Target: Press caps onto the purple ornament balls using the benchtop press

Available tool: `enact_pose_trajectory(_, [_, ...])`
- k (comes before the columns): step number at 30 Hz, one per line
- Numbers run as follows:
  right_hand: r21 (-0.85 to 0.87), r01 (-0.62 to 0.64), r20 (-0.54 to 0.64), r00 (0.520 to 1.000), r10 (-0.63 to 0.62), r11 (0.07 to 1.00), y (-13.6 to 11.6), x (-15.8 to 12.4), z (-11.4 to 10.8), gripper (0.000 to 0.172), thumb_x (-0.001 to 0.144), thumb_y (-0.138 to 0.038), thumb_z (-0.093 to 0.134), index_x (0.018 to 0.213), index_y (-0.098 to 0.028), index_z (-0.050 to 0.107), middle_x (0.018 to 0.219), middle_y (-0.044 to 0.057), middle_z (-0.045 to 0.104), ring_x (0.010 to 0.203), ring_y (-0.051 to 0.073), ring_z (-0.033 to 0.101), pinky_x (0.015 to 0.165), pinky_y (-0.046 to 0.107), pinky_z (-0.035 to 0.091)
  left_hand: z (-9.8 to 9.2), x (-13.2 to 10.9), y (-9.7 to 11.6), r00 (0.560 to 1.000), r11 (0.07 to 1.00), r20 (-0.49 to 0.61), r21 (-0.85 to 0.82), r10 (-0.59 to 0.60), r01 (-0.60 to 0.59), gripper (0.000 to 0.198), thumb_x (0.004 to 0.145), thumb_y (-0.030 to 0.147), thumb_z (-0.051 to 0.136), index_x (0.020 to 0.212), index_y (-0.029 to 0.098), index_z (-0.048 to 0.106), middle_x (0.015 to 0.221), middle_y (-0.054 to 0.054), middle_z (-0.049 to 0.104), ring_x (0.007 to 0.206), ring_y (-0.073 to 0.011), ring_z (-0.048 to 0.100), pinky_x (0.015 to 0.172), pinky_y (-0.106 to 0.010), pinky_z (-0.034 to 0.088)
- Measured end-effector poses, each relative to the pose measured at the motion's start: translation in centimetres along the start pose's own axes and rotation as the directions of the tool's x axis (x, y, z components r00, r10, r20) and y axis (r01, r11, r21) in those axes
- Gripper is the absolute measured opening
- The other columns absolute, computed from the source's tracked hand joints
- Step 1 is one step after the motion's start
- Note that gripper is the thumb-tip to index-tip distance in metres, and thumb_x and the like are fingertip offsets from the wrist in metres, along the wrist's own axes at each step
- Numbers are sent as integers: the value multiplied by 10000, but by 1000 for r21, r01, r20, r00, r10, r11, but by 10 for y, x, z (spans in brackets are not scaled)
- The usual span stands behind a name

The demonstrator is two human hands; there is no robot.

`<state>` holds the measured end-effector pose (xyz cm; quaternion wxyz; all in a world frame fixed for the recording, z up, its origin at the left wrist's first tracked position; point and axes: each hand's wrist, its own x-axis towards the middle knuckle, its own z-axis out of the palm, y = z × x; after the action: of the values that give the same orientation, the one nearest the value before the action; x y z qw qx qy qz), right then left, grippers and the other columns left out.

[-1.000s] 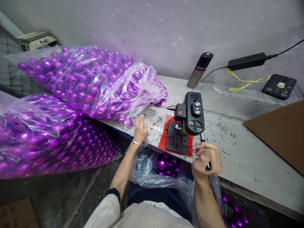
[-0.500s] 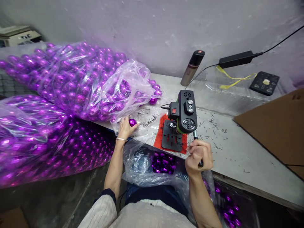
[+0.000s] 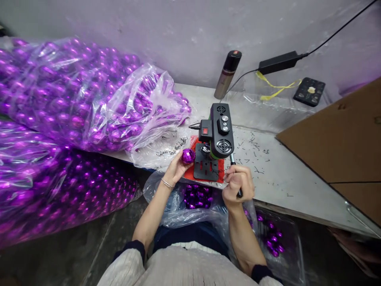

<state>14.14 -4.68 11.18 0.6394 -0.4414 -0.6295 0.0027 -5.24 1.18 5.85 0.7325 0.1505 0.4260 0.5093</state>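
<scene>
My left hand (image 3: 176, 168) grips a shiny purple faceted ball (image 3: 188, 156) at the left edge of the black base plate (image 3: 205, 172). Above that plate stands a black machine (image 3: 222, 131) with round vents, buttons and a red switch. A lever with a black grip (image 3: 233, 160) comes out of its right side, and my right hand (image 3: 240, 186) is wrapped round it. Under the plate lies a red cloth (image 3: 220, 165). Clear plastic bags full of purple balls (image 3: 80, 95) fill the left side.
A spray can (image 3: 228, 74) stands behind the machine, near a black power adapter (image 3: 278, 62) and yellow ribbon (image 3: 276, 93). Small dark bits lie over the white table (image 3: 285, 167). A cardboard box (image 3: 342, 139) is at the right. Below the table edge are more balls (image 3: 198, 196) in plastic.
My left hand has moved right with the ball, from beside the open bag to the machine's base plate. My right hand still holds the lever. The view has shifted somewhat.
</scene>
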Motion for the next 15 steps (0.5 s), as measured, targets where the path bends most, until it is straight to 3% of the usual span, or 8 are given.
enact_pose_trajectory(5, [1,17,-3,1000,-17,1000,-1,2,1,277,958,-151,449,697,-213,513,755,13,586,644,130,569,552,291,434,-3,-8,-11,996,991,83,127,37,-47,357,833,440,771,1084,205,673,1149,-73,717,1083,-208,690,886,-338,612])
enact_pose_trajectory(9, [0,22,-5,1000,-22,1000,-1,2,1,275,962,-156,449,700,-215,504,760,9,584,641,128,561,562,295,434,-2,-9,-19,989,939,103,317,107,-134,524,736,393,840,1191,212,652,1171,-72,714,1066,-226,698,841,-325,605])
enact_pose_trajectory(12, [3,18,9,1000,-18,1000,-1,2,1,264,962,-156,450,710,-215,505,779,15,591,655,130,566,561,294,437,2,-4,-26,970,873,94,424,224,-242,651,716,423,855,1271,205,593,1178,-90,728,1060,-233,707,883,-348,589])
enact_pose_trajectory(15, [9,20,9,1000,-20,1000,-1,2,1,260,968,-164,450,718,-212,501,787,13,592,667,126,570,572,289,441,8,-1,-33,944,780,155,532,293,-330,660,704,432,863,1255,191,590,1177,-103,736,1060,-233,705,957,-377,559])
